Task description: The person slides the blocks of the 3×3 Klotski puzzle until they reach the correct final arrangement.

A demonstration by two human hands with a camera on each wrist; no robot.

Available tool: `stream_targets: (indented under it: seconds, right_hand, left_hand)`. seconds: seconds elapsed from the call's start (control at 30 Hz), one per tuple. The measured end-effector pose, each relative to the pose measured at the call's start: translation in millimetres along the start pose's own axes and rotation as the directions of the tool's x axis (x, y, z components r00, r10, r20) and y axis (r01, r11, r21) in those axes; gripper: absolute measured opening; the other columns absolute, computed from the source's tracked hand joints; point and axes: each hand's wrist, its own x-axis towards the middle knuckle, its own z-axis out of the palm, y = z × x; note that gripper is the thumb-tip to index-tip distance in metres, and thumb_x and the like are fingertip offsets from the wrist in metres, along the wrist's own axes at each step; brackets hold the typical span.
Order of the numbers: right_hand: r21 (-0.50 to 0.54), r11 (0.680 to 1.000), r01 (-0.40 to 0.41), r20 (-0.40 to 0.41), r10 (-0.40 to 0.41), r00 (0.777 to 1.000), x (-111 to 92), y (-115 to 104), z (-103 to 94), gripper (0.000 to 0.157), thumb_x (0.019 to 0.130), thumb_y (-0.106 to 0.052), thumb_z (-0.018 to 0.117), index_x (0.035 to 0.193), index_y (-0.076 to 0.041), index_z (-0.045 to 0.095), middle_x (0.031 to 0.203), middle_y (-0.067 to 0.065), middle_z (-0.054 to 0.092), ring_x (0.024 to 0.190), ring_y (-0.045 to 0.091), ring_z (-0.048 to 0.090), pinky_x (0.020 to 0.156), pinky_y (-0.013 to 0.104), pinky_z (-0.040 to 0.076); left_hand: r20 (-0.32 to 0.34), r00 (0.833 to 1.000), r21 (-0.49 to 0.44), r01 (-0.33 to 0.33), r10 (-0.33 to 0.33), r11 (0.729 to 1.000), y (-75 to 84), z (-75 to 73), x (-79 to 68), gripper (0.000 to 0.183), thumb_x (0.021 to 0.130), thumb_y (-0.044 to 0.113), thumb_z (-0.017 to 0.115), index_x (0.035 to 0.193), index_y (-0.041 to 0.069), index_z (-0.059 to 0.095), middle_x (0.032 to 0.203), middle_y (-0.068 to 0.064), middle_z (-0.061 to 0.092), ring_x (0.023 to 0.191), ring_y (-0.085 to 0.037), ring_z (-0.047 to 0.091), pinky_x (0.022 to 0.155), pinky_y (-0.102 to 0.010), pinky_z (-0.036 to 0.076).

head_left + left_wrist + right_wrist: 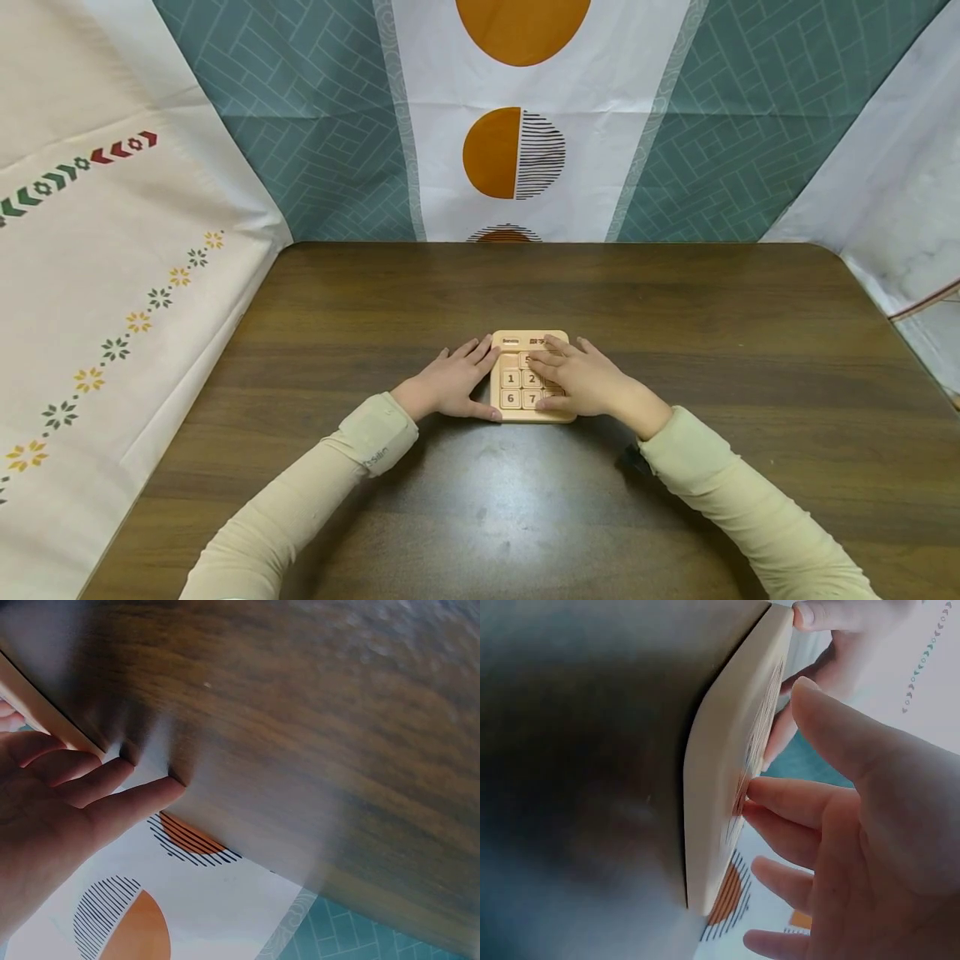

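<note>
Pale wooden rectangular number puzzle [528, 417]: flat on the brown wood-grain desk [360, 308], near the middle of the head view, slightly toward 5 o'clock.
Square numbered wooden tiles [511, 398]: 5 at the grid's 12 o'clock, 1 at 9, 2 at the centre, 6 between 7 and 8, 7 at 6; those toward 3 o'clock are partly covered.
Bare slot [510, 360]: between 10 and 11 o'clock.
Left hand [453, 385]: at the puzzle's 9 o'clock, open, fingers straight along the edge, thumb at the near corner.
Right hand [592, 379]: at 3 o'clock, open, fingers extended over the tiles, two fingertips at their upper face.
Pale fabric sleeves [277, 521]: from 8 and 4 o'clock.
Teal-and-white patterned cloth [315, 100]: beyond the desk, 12 o'clock.
</note>
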Motion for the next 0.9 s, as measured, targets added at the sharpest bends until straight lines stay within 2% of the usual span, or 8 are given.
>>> stream_targets:
  seconds: [0.4,0.73,0.9]
  right_hand:
    - [-0.001,1.000,0.023,0.031,-0.023,0.999,13.7,-12.8,0.4,0.068,0.087,-0.052,0.052,0.139,-0.009,0.039,0.144,0.004,0.034,0.135,0.028,0.021,0.101,0.057,0.019]
    - [-0.052,0.997,0.050,-0.043,-0.052,0.998,-15.3,-15.6,1.1,0.060,0.084,-0.048,0.058,0.129,-0.008,0.053,0.133,0.007,0.048,0.132,0.031,0.028,0.098,0.060,0.021]
    - [-0.055,0.998,0.043,-0.053,-0.046,0.997,-15.8,-11.9,4.1,0.060,0.084,-0.049,0.057,0.130,-0.009,0.053,0.134,0.006,0.048,0.131,0.031,0.030,0.097,0.061,0.023]
  left_hand:
    - [-0.006,1.000,-0.012,-0.007,0.007,1.000,0.0,1.3,1.7,0.102,0.075,0.070,0.051,0.147,0.009,0.011,0.152,-0.011,0.001,0.137,-0.028,0.009,0.100,-0.057,0.023]
    - [-0.017,1.000,0.008,-0.013,0.013,1.000,0.0,1.3,1.6,0.102,0.075,0.071,0.050,0.147,0.009,0.011,0.151,-0.012,0.003,0.137,-0.028,0.010,0.099,-0.057,0.025]
    - [-0.019,1.000,0.012,-0.009,0.009,1.000,0.7,0.9,0.9,0.102,0.075,0.070,0.050,0.147,0.009,0.012,0.152,-0.012,0.003,0.137,-0.028,0.011,0.099,-0.056,0.025]
